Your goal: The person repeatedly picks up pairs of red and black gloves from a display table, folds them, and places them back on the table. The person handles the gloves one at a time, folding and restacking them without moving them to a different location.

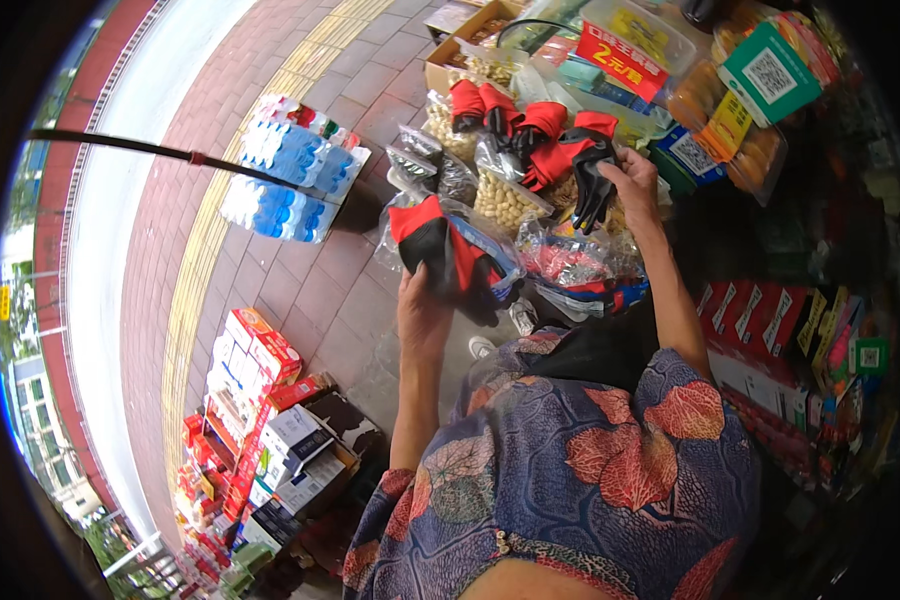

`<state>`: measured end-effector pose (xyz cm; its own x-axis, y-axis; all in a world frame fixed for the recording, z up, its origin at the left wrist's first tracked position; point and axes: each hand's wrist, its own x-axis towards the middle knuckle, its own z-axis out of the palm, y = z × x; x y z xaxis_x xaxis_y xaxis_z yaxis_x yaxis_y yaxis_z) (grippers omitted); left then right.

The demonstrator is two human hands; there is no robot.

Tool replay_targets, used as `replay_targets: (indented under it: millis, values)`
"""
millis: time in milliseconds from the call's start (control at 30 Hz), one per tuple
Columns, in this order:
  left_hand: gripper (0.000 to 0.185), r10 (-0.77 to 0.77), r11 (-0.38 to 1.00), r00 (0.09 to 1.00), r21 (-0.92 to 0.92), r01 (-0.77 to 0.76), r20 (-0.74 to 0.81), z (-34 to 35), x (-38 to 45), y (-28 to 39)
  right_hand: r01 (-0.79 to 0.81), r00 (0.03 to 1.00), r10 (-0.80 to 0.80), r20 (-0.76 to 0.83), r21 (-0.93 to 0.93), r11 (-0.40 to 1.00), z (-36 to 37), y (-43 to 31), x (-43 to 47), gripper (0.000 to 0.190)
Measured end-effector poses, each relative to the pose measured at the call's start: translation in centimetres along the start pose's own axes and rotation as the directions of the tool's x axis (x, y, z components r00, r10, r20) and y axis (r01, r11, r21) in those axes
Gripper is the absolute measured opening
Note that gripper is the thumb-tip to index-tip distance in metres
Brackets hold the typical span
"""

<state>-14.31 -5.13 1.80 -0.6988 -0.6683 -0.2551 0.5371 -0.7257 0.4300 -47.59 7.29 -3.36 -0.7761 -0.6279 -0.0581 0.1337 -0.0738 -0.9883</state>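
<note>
My left hand (423, 315) grips a red and black work glove (436, 251), with more red and black glove fabric and clear plastic packaging beside it. My right hand (633, 184) holds another red and black glove (594, 169) by its dark part, with its fingers hanging down. Several folded red and black gloves (544, 120) lie in a row to the left of that hand, on top of bagged goods. A clear bag of peanuts (504, 201) sits between my hands. Below it, a plastic package with red and blue contents (581, 262) lies close to my body.
Shrink-wrapped water bottles (277, 180) stand on the paving at left. Stacked boxes (300, 450) are at lower left. Bagged dark snacks (420, 157), a cardboard box (439, 71) and plastic food tubs (637, 34) crowd the stall. Red cartons (754, 315) stand at right. A dark pole (157, 148) crosses the upper left.
</note>
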Motion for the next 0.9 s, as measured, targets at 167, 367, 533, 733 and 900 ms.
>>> replay_targets:
  millis: [167, 367, 533, 733, 900]
  values:
    - [0.040, 0.119, 0.984, 0.992, 0.130, -0.122, 0.030, 1.3, 0.9, 0.2, 0.139, 0.957, -0.165, 0.239, 0.125, 0.982, 6.7, -8.8, -5.4, 0.012]
    - [0.035, 0.325, 0.867, 0.943, 0.375, -0.329, 0.075, 2.6, -0.2, 0.3, 0.434, 0.862, -0.342, 0.374, -0.197, 0.879, 14.4, -8.8, -10.8, 0.014]
    - [0.036, 0.473, 0.748, 0.881, 0.518, -0.416, 0.023, 2.6, -3.3, -0.7, 0.644, 0.719, -0.421, 0.553, -0.303, 0.702, 20.8, -8.1, -15.0, 0.017]
    - [0.037, 0.572, 0.726, 0.820, 0.470, -0.503, -0.005, 1.6, -7.2, 2.5, 0.121, 0.615, 0.009, 0.789, -0.105, 0.987, 23.5, -7.8, -17.0, 0.037]
    - [0.040, 0.545, 0.773, 0.837, 0.413, -0.482, -0.042, -1.0, -9.9, 4.1, -0.267, 0.491, 0.097, 0.865, 0.043, 0.963, 25.8, -7.9, -19.2, 0.052]
